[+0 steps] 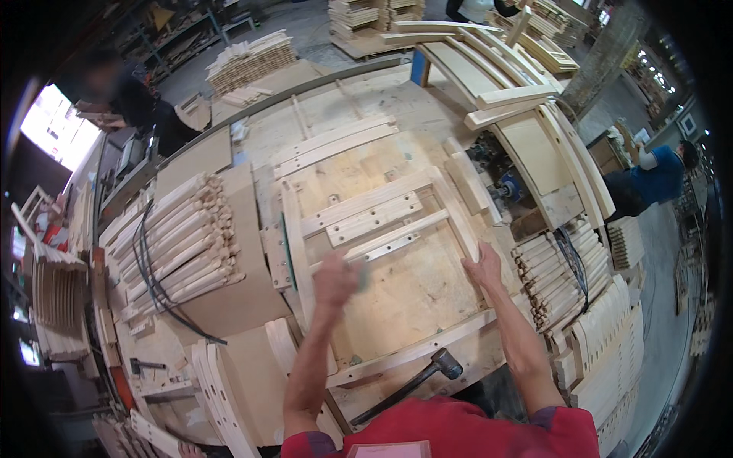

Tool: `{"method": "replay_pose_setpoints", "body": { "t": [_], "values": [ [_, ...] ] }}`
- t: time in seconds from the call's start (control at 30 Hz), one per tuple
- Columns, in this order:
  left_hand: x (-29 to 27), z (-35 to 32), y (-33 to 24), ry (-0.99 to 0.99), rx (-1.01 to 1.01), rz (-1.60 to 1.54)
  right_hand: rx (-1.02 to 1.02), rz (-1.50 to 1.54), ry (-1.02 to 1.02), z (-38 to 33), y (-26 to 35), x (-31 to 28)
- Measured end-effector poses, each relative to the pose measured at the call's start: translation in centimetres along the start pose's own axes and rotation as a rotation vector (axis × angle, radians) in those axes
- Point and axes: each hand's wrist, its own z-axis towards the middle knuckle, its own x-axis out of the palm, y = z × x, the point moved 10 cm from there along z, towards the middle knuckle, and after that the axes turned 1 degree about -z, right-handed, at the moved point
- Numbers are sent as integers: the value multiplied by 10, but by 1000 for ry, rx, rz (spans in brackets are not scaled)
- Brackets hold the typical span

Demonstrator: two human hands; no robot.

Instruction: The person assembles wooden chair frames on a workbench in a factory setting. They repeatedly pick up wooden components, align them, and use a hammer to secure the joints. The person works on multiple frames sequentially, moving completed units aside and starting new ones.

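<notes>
A light wooden frame piece lies on the plywood-topped workbench (405, 301) in front of me. It has a right post (456, 211), a left post (298, 248) and crossrails (382, 197) between them. My right hand (482, 267) is closed round the near end of the right post. Over the near left part of the frame, my left hand (336, 281) is smeared by motion; its fingers are bent, but I cannot make out what they hold. Just beyond the thin near crossrail (408, 235) lies a short drilled block (374, 218).
A black-headed mallet (447, 364) lies at the bench's near edge. Bundled wooden rods (187, 237) stand left, and more rods (561, 267) right. A small hammer (145, 365) rests lower left. A curved slatted wooden assembly (538, 149) stands far right. Other people work around.
</notes>
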Motion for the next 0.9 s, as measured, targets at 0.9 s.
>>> {"method": "replay_pose_setpoints", "body": {
  "t": [0.9],
  "values": [
    [23, -3, 2, 66, 38, 199, 219, 51, 0, -8, 1, -5]
  ]
}}
